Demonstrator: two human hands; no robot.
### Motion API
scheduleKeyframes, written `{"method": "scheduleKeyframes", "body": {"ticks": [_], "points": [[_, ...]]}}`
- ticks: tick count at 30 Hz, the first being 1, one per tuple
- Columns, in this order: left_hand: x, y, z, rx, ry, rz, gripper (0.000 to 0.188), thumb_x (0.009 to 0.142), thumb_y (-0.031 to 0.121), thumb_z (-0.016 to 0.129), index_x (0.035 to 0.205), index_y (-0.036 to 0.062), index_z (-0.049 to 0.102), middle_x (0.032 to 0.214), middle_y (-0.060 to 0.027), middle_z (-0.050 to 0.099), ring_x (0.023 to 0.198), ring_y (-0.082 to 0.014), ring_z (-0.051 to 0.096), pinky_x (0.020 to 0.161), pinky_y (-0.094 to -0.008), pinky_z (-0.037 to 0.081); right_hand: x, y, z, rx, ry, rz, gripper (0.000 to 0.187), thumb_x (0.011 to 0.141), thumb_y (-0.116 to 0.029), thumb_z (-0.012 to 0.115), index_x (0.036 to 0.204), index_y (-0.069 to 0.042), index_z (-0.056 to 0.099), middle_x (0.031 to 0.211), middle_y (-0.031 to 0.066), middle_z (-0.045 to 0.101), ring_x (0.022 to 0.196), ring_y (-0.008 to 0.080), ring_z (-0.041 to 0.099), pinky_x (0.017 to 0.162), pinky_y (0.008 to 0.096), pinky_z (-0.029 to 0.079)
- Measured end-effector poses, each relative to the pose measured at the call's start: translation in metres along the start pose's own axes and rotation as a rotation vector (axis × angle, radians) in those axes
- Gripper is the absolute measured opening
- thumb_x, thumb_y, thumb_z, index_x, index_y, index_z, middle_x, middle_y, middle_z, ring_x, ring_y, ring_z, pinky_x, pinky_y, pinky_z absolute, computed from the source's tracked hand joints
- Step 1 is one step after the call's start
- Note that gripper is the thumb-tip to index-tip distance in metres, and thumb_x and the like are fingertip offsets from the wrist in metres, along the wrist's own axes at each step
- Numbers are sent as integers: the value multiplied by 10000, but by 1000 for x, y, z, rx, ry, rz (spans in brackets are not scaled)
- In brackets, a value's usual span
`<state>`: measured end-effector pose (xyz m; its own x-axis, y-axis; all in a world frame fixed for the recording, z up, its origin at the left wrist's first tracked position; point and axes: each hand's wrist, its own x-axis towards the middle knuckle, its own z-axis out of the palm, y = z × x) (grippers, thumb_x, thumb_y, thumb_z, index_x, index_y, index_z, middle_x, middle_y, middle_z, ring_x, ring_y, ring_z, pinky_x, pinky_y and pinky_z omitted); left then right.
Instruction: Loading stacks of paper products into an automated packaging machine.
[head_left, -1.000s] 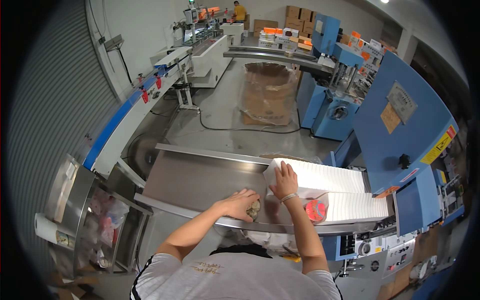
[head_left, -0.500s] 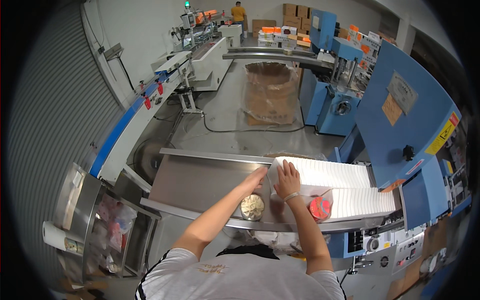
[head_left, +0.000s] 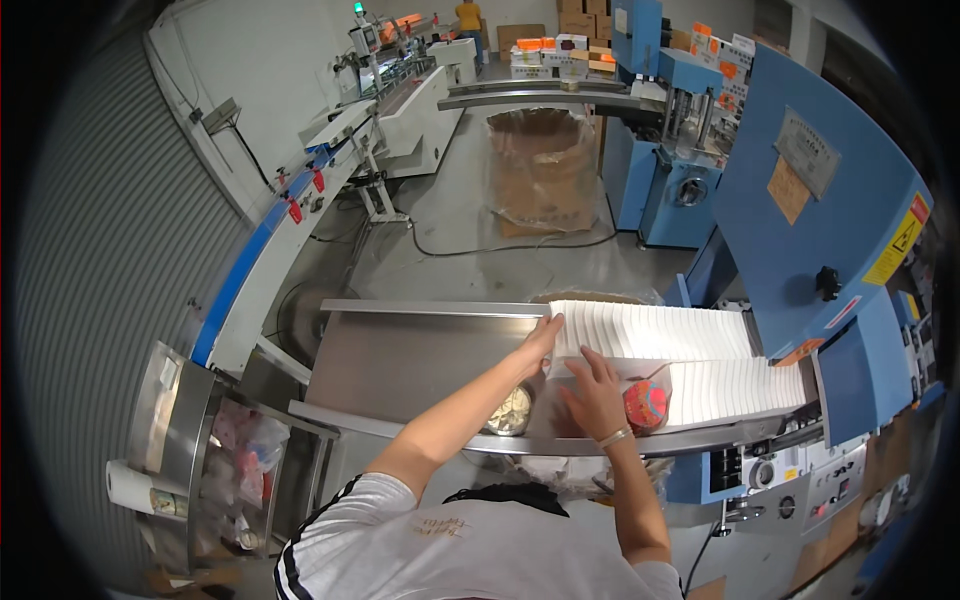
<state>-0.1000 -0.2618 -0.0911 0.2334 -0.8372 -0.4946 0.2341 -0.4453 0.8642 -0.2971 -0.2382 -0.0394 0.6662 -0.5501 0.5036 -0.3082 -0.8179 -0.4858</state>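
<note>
Two rows of thin white sheets or folded paper packs, a far row and a near row, stand on edge along a metal chute. My left hand lies against the left end of the far row, fingers stretched out. Just in front of that row is my right hand, its fingers apart and holding nothing. A round gold-coloured object sits by the chute's front rail, partly behind my left forearm. At the left end of the near row rests a round red and blue object.
A blue machine panel rises at the right end of the chute. Beyond lies a plastic-lined cardboard box on the floor. To the left run a conveyor and a metal shelf cart. Another person stands far back.
My left hand has moved right and away from me to the far row's end. My right hand has come off that end and drawn back toward me. The view has shifted slightly.
</note>
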Motion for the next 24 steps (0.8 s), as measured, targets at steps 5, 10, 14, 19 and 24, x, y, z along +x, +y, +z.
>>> {"method": "scheduleKeyframes", "body": {"ticks": [5,10,14,19,24], "points": [[8,-8,4,1,67,15,804,902,571,414,1483,125,81,1478,-120,288,1161,-257,419,653,-361,387,-28,1,-17,66,70,20,431,738,-98,711,1148,-78,578,1252,152,520,1042,303,560,861,368,469],[1,1,10,28,34,-35,871,897,576,437,1485,107,-3,1504,-152,229,1237,-295,379,758,-420,430,-54,2,-27,324,5,343,350,780,-80,668,1119,-54,583,1086,137,601,970,293,595,824,359,493],[14,-12,8,-50,71,35,837,905,553,464,1471,142,3,1478,-145,231,1334,-285,259,1017,-476,286,-65,-7,-25,369,-39,405,324,796,-59,651,1111,-36,581,979,128,615,853,246,626,734,333,519],[3,-2,10,-100,-7,53,907,891,563,478,1477,108,-44,1529,-175,121,1408,-328,126,1100,-500,181,-73,-11,-14,494,-38,385,291,820,-56,639,1103,-18,585,920,131,617,735,214,644,648,307,527],[5,-4,3,-84,23,26,934,880,576,481,1477,107,-63,1532,-182,100,1411,-328,115,1105,-492,170,-72,-15,-10,529,-84,395,285,823,-64,645,1100,-17,592,924,135,622,747,217,659,649,307,525]]}}
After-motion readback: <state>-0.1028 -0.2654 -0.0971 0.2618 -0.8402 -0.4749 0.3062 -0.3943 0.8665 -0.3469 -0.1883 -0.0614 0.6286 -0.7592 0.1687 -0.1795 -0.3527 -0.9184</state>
